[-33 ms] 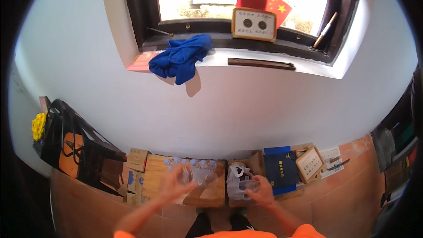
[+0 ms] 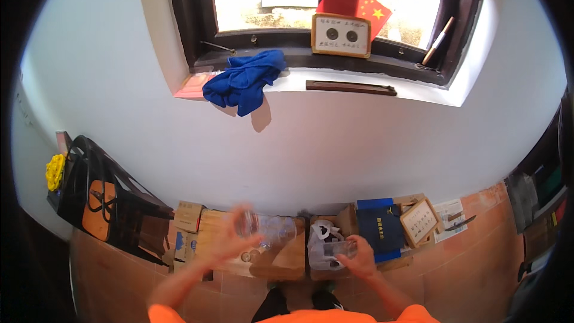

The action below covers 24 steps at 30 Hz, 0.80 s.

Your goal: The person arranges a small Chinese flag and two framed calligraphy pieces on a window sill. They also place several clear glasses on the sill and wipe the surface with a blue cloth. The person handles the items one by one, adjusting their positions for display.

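Observation:
My left hand point(image 2: 226, 240), blurred by motion, is raised over an open cardboard box point(image 2: 281, 263) and holds a clear cup point(image 2: 245, 223). Several more clear cups point(image 2: 278, 227) lie in that box. My right hand point(image 2: 357, 258) grips another clear cup point(image 2: 336, 249) beside a white plastic bag point(image 2: 320, 240), which sits in a second cardboard box point(image 2: 345, 218). Both forearms, in orange sleeves, come in from the lower edge.
The boxes stand on a brick-tiled floor point(image 2: 466, 275) against a white wall. A blue folder point(image 2: 381, 224) and a framed picture point(image 2: 420, 220) lie to the right, and smaller cartons point(image 2: 188, 215) and a black chair point(image 2: 104, 194) to the left. A blue cloth point(image 2: 242, 81) lies on the window sill above.
My left hand has lifted slightly from the box, and a clear cup now shows in it. My right hand stays at the bag.

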### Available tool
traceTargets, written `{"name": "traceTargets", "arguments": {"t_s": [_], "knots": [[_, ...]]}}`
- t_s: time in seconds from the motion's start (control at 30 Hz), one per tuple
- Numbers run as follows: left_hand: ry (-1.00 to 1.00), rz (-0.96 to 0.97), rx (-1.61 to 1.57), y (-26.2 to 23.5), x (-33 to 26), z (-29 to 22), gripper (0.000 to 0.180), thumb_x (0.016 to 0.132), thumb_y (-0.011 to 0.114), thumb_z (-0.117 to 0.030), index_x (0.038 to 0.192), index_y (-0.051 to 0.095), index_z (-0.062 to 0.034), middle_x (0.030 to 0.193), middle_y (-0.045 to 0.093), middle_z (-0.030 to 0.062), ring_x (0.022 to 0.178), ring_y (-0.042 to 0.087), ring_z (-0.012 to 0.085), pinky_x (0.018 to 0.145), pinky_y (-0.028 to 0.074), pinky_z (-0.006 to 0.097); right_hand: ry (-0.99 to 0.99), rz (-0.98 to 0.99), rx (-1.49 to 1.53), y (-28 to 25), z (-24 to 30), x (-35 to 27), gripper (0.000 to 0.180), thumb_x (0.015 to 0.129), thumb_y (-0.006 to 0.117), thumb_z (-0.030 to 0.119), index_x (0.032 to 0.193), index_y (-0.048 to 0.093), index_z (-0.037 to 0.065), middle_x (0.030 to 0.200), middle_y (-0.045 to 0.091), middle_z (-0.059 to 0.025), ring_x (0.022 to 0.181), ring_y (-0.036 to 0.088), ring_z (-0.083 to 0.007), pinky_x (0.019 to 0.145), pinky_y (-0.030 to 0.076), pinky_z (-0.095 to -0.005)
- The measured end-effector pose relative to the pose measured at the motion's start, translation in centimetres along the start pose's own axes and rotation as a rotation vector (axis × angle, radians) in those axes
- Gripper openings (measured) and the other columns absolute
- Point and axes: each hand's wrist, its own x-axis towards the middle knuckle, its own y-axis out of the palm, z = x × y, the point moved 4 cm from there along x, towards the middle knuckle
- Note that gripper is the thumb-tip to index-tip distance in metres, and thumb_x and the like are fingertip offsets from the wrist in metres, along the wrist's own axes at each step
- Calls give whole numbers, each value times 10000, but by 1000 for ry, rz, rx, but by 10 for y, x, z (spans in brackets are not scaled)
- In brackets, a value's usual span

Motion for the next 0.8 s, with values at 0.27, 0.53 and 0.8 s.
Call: {"name": "traceTargets", "arguments": {"t_s": [0.27,0.53,0.8], "knots": [[267,-263,173,-101,195,-191,562,626,824,-268,1097,605,-52,879,646,106,752,619,126,644,505,258,156,-135,252,-88,0,-52,568,691,816,186,1156,538,14,999,617,-106,911,594,-215,786,496,-334],[279,-337,459,-74,306,-227,663,574,823,-372,1148,674,-75,847,702,166,769,687,244,751,538,355,400,-273,379,-111,-46,-119,547,647,802,132,1117,548,13,952,606,-102,859,576,-198,783,491,-339],[217,-342,536,-51,343,-223,682,552,824,-376,1162,680,-108,1049,695,183,991,670,290,893,514,360,451,-304,460,-131,-39,-135,530,746,714,-50,1195,447,34,919,572,-90,676,637,-166,571,545,-275]]}}
